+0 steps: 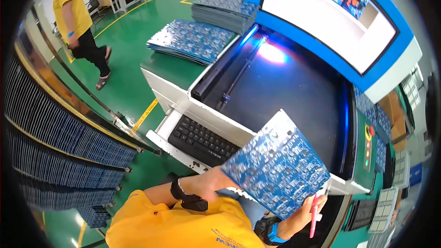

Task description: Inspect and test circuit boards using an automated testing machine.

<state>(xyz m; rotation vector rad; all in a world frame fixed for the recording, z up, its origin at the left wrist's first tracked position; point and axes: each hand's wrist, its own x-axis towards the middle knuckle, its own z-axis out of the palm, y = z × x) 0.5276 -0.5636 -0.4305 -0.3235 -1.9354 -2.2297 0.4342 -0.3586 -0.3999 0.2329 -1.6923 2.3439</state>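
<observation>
A blue circuit board panel [280, 167], densely covered with small silvery parts, is held up tilted in front of my body. My right hand [303, 213] grips its lower right corner, and a pink marker pen [314, 216] is in the same hand. At the panel's left corner is my left hand [213, 181], slightly blurred, its fingers partly hidden behind the board. Beyond the panel lies the dark bed [285, 96] of an inspection machine, with a bright light shining at its far end. A black keyboard [202, 140] sits on a pull-out tray near my left hand.
Two stacks of blue panels, one nearer [190, 41] and one farther [225, 11], stand left of the machine bed. A large monitor [330, 23] rises behind it. A rack of many boards [69, 142] fills the left side. A person in yellow [76, 14] walks at far left. A red button [371, 131] is on the right.
</observation>
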